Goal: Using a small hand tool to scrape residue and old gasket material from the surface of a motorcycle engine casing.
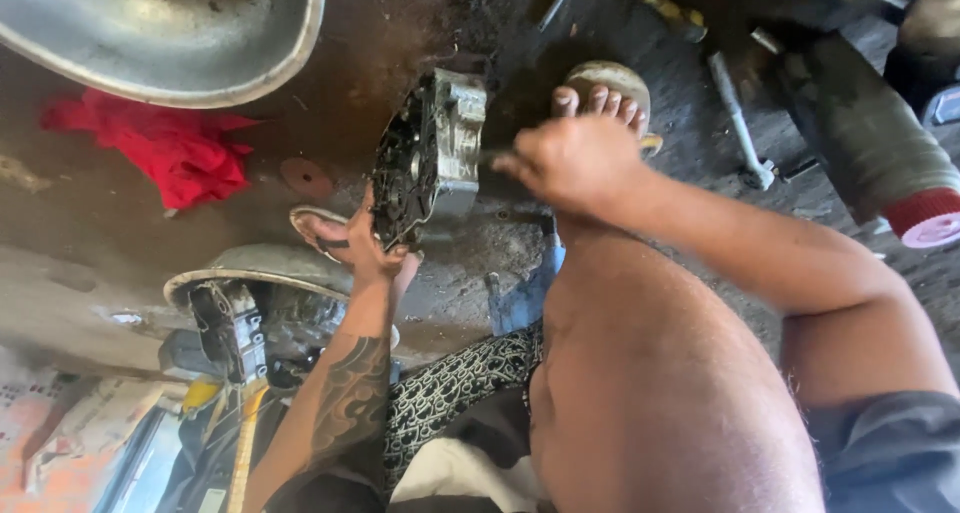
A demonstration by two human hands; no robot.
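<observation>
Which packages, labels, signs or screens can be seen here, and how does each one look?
None can be told for sure.
Patterned sheet: bottom-left corner on the floor, pale with reddish marks, too blurred to tell if it is packaging.
Cylinder: right edge, dark grey with a red-and-white end, no label visible.

Red rag (pixel 160 148) and metal basin (pixel 170 33) left, scattered tools (pixel 740 123) right

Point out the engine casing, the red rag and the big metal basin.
engine casing (pixel 455 133): head view, on its silver outer housing, beside the right hand (pixel 572 163).
red rag (pixel 170 148): head view, on the middle of the crumpled cloth.
metal basin (pixel 200 43): head view, on its bare inner wall near the rim.
</observation>
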